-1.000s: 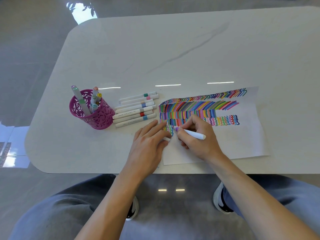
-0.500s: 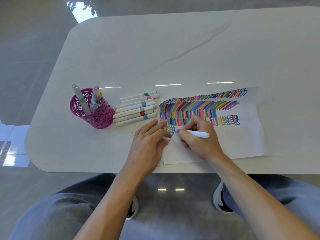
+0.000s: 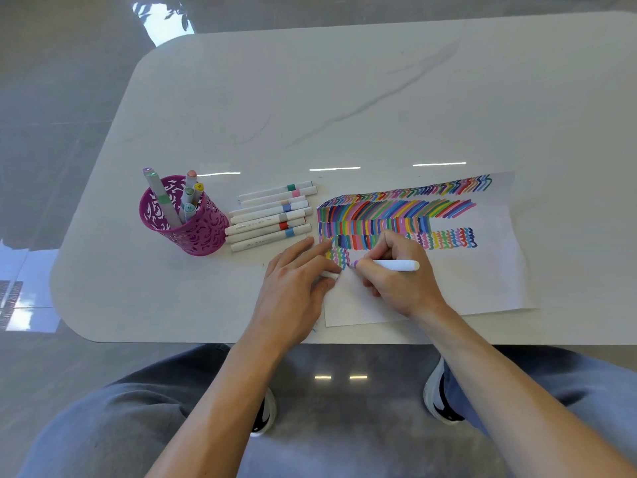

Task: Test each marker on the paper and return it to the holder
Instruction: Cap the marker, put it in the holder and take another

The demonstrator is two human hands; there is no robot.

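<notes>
Head view, right hand [image 3: 401, 277] gripping marker [image 3: 396, 265], holder [image 3: 193, 232] left, loose markers [image 3: 272, 217] between

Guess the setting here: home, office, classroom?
Cannot tell which; probably an indoor desk or craft spot. Cues: a white marble-look table on glossy grey floor tiles, and a purple cut-out marker holder.

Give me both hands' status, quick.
Left hand: flat, pinning the paper, a cap under its fingers.
Right hand: closed on the marker, tip at the paper.
</notes>
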